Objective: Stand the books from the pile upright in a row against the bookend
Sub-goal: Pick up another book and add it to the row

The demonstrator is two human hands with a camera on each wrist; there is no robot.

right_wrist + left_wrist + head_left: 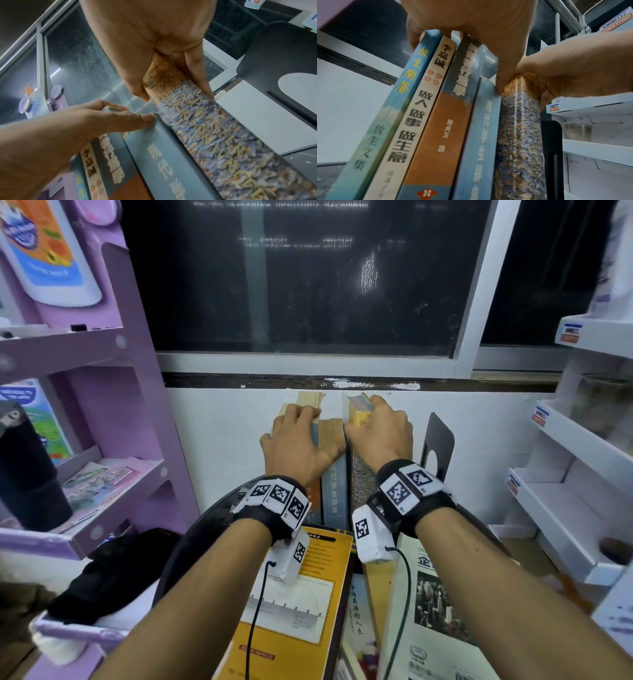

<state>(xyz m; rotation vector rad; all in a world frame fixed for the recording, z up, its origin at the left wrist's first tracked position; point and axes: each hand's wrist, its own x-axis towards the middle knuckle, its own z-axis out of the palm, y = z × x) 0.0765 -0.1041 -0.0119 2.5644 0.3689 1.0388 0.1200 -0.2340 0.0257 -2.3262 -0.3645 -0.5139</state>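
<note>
Row of books: five books stand spine-out at the far edge of the bench, against the white wall below the window; seen from the left wrist they lean slightly to the right.
Mottled book: the thick book with the speckled blue and brown spine is the rightmost of the row, touching the blue-spined book on its left.
Other spines: left of the blue one come an orange and dark spine, a cream spine and a pale blue-green spine, all pressed together.
Bookend: the black bookend stands upright just right of the mottled book; whether they touch cannot be told.
Right hand: the right hand grasps the top of the mottled book, thumb on its left side and fingers curled down its right side.
Left hand: the left hand lies over the tops of the other four books, fingers curled over their upper edges and the thumb tip pressing the top of the blue spine.
Pile: near the front edge of the bench lie a yellow-covered book and a white one with a black-and-white photo, flat, with other books between and beneath them.
Surroundings: a purple display shelf stands to the left, white shelves to the right.
</note>
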